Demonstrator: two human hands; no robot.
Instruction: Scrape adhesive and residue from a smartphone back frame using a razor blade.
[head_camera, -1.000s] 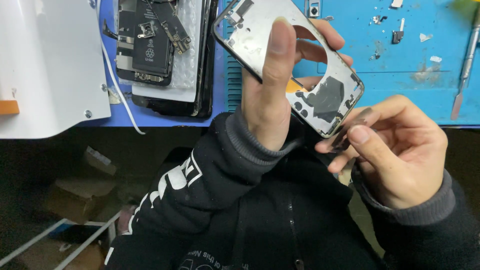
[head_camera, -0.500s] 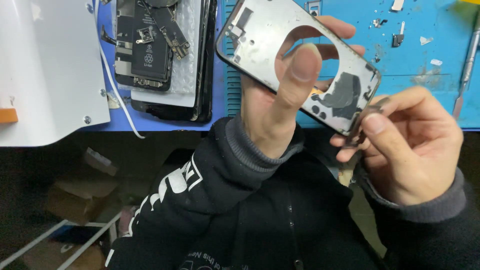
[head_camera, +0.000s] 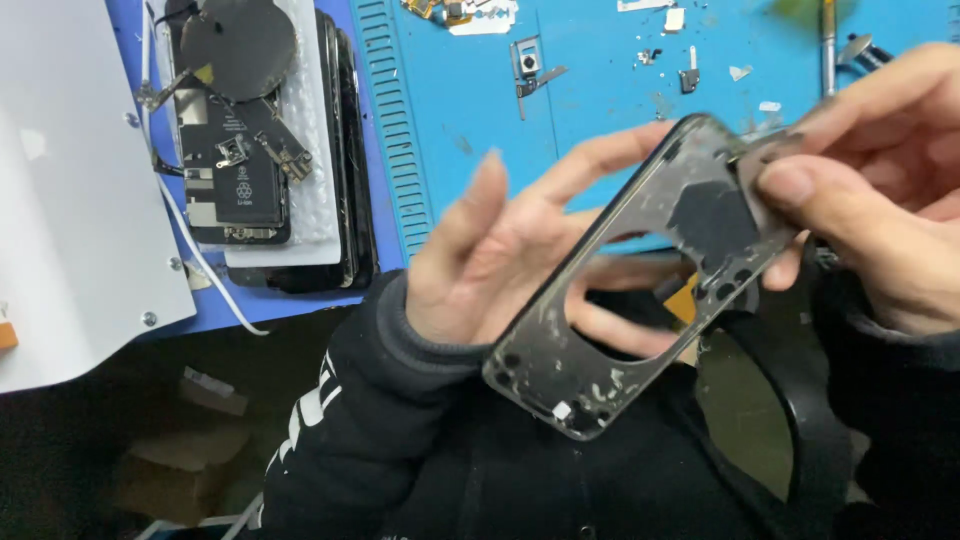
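Centrally, a dark phone frame (head_camera: 640, 290) with a large oval cut-out sits tilted in the middle right of the frame, above the person's dark sleeves. The left hand (head_camera: 500, 250) lies behind it, fingers spread and loosely supporting its lower part. The right hand (head_camera: 880, 190), at the upper right, pinches the frame's upper corner between thumb and fingers. Behind them lies a blue worktop (head_camera: 600, 60) strewn with small parts. At the upper left rests an opened phone (head_camera: 250, 170) with exposed battery, beside a white panel (head_camera: 70, 190).
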